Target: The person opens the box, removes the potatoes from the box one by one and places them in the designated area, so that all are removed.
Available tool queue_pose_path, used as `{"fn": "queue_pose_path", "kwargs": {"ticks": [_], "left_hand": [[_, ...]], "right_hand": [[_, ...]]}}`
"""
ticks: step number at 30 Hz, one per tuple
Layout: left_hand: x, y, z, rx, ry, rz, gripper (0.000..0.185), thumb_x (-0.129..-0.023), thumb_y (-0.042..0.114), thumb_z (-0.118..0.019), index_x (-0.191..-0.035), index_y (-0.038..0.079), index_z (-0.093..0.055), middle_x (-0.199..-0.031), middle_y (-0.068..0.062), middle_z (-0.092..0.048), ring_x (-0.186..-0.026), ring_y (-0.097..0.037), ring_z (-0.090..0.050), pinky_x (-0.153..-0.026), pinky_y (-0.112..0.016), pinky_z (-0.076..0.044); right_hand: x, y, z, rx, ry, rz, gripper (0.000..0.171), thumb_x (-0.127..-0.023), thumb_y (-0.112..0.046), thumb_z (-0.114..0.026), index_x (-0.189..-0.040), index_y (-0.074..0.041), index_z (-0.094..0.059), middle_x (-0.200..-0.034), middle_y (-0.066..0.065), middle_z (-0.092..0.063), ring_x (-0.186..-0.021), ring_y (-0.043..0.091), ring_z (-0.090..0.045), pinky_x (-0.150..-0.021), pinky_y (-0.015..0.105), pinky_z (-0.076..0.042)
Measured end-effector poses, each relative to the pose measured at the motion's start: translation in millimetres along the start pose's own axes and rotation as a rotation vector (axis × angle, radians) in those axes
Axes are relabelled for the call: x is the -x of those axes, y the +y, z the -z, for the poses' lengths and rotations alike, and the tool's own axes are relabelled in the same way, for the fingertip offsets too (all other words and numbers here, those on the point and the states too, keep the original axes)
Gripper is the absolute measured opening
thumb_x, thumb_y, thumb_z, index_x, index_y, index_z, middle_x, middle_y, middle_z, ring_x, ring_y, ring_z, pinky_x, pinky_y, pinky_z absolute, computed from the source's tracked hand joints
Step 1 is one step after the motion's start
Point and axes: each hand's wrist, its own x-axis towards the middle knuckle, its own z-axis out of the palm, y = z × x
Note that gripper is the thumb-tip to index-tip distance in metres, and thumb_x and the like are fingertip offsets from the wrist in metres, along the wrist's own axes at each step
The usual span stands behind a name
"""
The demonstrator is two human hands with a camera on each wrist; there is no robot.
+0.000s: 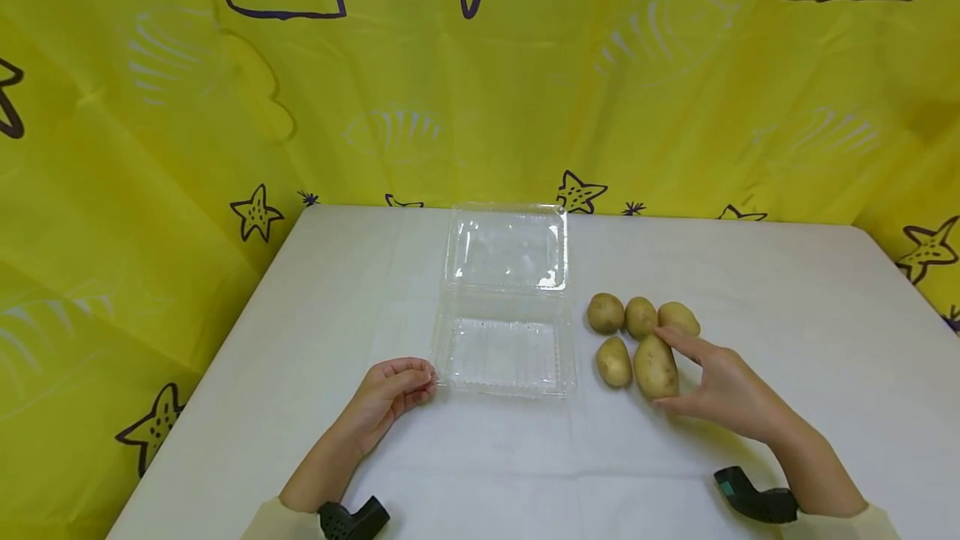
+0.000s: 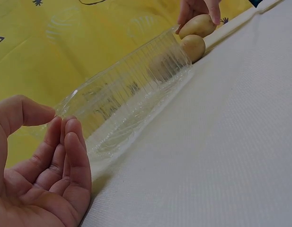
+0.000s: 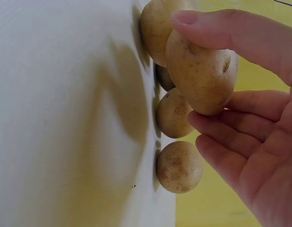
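A clear plastic clamshell container (image 1: 504, 357) lies on the table with its lid (image 1: 507, 250) folded back, away from me. My left hand (image 1: 392, 397) pinches the near left corner of its rim between thumb and fingertips, as the left wrist view also shows. To the right of the container, my right hand (image 1: 729, 388) holds a large yellow potato (image 1: 656, 367) between thumb and fingers. In the right wrist view that potato (image 3: 202, 75) is raised off the tabletop. Several smaller potatoes lie grouped close by, among them one potato (image 1: 614, 362) just left of the held one.
A white cloth (image 1: 337, 290) covers the table. Behind and to the sides hangs a yellow curtain (image 1: 510, 90) printed with stars and fish. Each wrist wears a black camera, the right camera (image 1: 756, 497) being close above the cloth.
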Motion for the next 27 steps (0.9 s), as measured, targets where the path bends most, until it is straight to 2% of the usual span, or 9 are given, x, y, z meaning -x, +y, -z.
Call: {"fn": "queue_pose_path", "kwargs": {"ticks": [4,7,9,11,12,14,16,19,27], "left_hand": [[-0.2,0.2,0.2,-0.004,-0.003,-0.004,0.011,-0.089,0.002,-0.052,-0.084,0.004,-0.061,-0.084,-0.007,-0.06,-0.076,-0.013,-0.058,-0.07,-0.021,-0.049],[-0.2,0.3,-0.1,0.0,-0.004,-0.002,0.011,-0.089,0.002,-0.052,-0.084,0.004,-0.061,-0.084,-0.007,-0.06,-0.076,-0.013,-0.058,-0.071,-0.021,-0.049],[-0.1,0.3,-0.5,0.004,-0.003,0.001,0.011,-0.088,0.002,-0.052,-0.083,0.004,-0.062,-0.084,-0.007,-0.061,-0.076,-0.013,-0.059,-0.071,-0.021,-0.049],[0.1,0.5,-0.8,0.004,-0.002,0.001,0.01,-0.088,0.002,-0.053,-0.083,0.004,-0.062,-0.083,-0.007,-0.061,-0.076,-0.013,-0.059,-0.07,-0.021,-0.049],[0.2,0.6,-0.8,0.003,0.0,0.001,0.01,-0.088,0.002,-0.053,-0.084,0.004,-0.062,-0.083,-0.007,-0.061,-0.076,-0.013,-0.059,-0.07,-0.021,-0.049],[0.4,0.7,-0.8,0.003,0.004,0.004,0.01,-0.088,0.002,-0.053,-0.084,0.004,-0.062,-0.083,-0.007,-0.061,-0.076,-0.013,-0.059,-0.07,-0.022,-0.049],[0.6,0.8,-0.7,0.002,0.007,0.007,0.01,-0.088,0.002,-0.053,-0.084,0.004,-0.062,-0.083,-0.007,-0.061,-0.076,-0.013,-0.059,-0.07,-0.021,-0.049],[0.7,0.5,-0.3,0.003,0.009,0.01,0.01,-0.088,0.002,-0.054,-0.084,0.004,-0.062,-0.083,-0.007,-0.061,-0.076,-0.013,-0.059,-0.071,-0.022,-0.049],[0.3,0.5,0.2,0.004,0.0,0.005,0.01,-0.088,0.002,-0.053,-0.084,0.004,-0.062,-0.083,-0.006,-0.061,-0.076,-0.013,-0.059,-0.071,-0.022,-0.049]], "right_hand": [[0.4,2.4,-1.8,0.03,0.001,-0.003,0.085,-0.06,-0.026,-0.086,-0.127,0.008,-0.046,-0.125,0.026,-0.049,-0.112,0.043,-0.046,-0.087,0.006,-0.025],[0.7,3.4,-2.9,0.037,0.001,-0.012,0.085,-0.059,-0.025,-0.086,-0.126,0.009,-0.046,-0.124,0.026,-0.05,-0.112,0.043,-0.047,-0.089,0.013,-0.032],[0.7,3.6,-3.5,0.039,-0.004,-0.021,0.085,-0.059,-0.024,-0.086,-0.126,0.01,-0.046,-0.124,0.026,-0.05,-0.112,0.043,-0.047,-0.091,0.024,-0.038],[0.6,3.6,-4.0,0.038,-0.008,-0.027,0.084,-0.059,-0.023,-0.086,-0.126,0.01,-0.046,-0.124,0.027,-0.05,-0.112,0.042,-0.047,-0.09,0.029,-0.039],[0.5,3.8,-4.4,0.036,-0.01,-0.03,0.084,-0.059,-0.023,-0.086,-0.126,0.01,-0.046,-0.124,0.027,-0.05,-0.112,0.042,-0.047,-0.09,0.03,-0.04],[0.1,4.4,-5.3,0.031,-0.022,-0.043,0.085,-0.06,-0.024,-0.086,-0.127,0.01,-0.045,-0.125,0.027,-0.049,-0.113,0.043,-0.046,-0.089,0.041,-0.04],[-0.2,5.6,-6.7,0.019,-0.036,-0.056,0.087,-0.061,-0.025,-0.085,-0.129,0.01,-0.044,-0.126,0.027,-0.048,-0.113,0.044,-0.045,-0.09,0.044,-0.04],[-0.7,7.3,-8.8,0.002,-0.058,-0.082,0.089,-0.062,-0.027,-0.085,-0.13,0.01,-0.042,-0.128,0.028,-0.046,-0.115,0.045,-0.044,-0.087,0.054,-0.037],[-1.0,10.1,-10.7,-0.008,-0.062,-0.101,0.088,-0.063,-0.028,-0.084,-0.13,0.009,-0.042,-0.128,0.029,-0.045,-0.114,0.046,-0.044,-0.087,0.056,-0.038]]}}
